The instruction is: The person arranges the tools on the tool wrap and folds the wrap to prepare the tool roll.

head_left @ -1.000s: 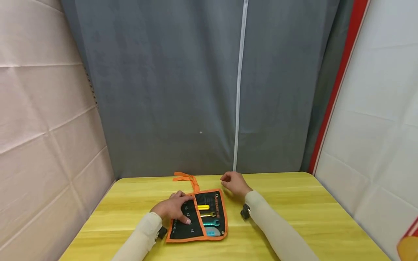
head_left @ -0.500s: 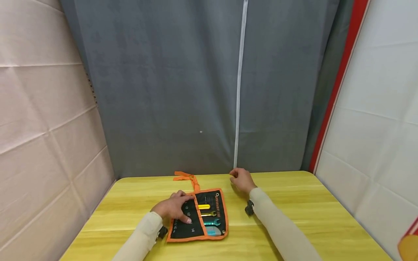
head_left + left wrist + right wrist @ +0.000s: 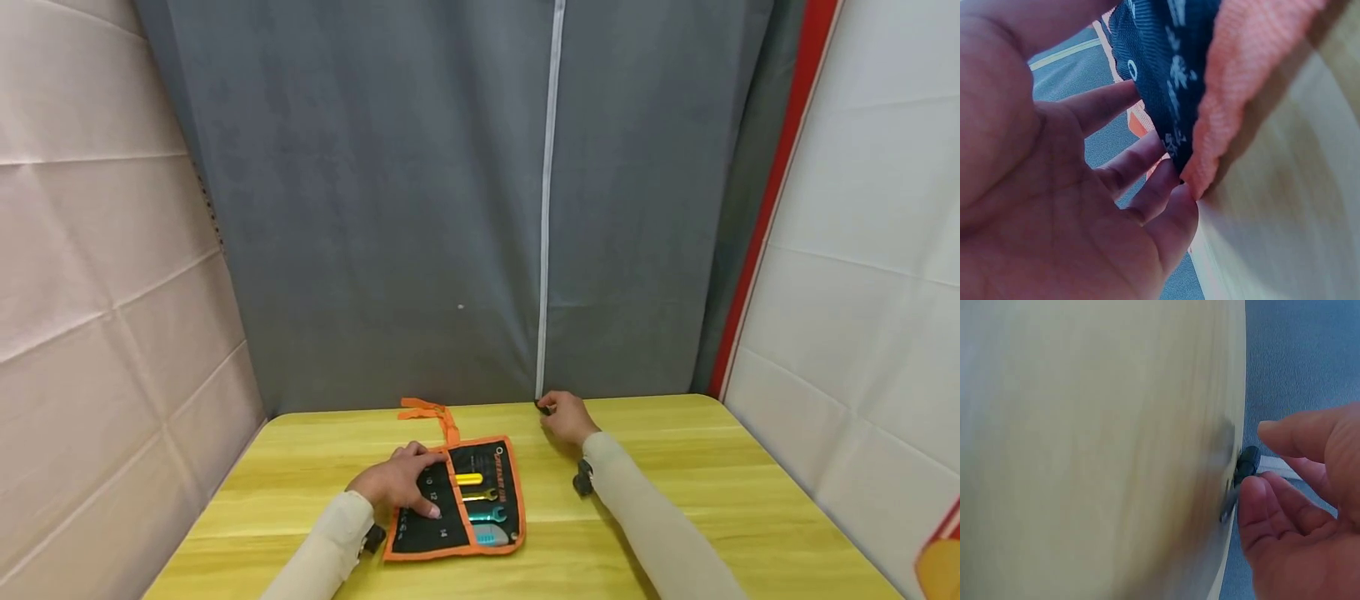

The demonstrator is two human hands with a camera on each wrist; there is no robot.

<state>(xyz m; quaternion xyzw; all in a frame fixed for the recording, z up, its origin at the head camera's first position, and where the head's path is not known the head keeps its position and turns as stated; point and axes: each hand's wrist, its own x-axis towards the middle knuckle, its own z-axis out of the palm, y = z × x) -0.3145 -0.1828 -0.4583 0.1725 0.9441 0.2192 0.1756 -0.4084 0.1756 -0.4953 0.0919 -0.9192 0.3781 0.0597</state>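
A black tool pouch [image 3: 427, 522] with orange trim lies unrolled near the middle front. My left hand [image 3: 396, 481] rests across its upper left part, thumb on the numbered pockets; in the left wrist view the fingertips disappear behind the raised black fabric [image 3: 1175, 81]. Tools stick out of the pockets: a yellow one [image 3: 469, 479], a gold wrench [image 3: 480, 496], a teal wrench [image 3: 489, 516] and a grey-and-teal piece [image 3: 491, 535]. At the table's back edge, my right hand [image 3: 568, 418] holds a small dark object [image 3: 1247, 461] by its fingertips; its kind is unclear.
An orange tie strap [image 3: 426, 409] trails from the pouch toward the back of the yellow wood-grain table [image 3: 720, 492]. A grey curtain [image 3: 375, 208] with a pale vertical strip [image 3: 549, 192] hangs directly behind. White cloth walls [image 3: 862, 292] flank both sides.
My right hand has moved right and slightly back along the table's far edge, and the small dark object now shows at its fingertips. The left hand and pouch have stayed put.
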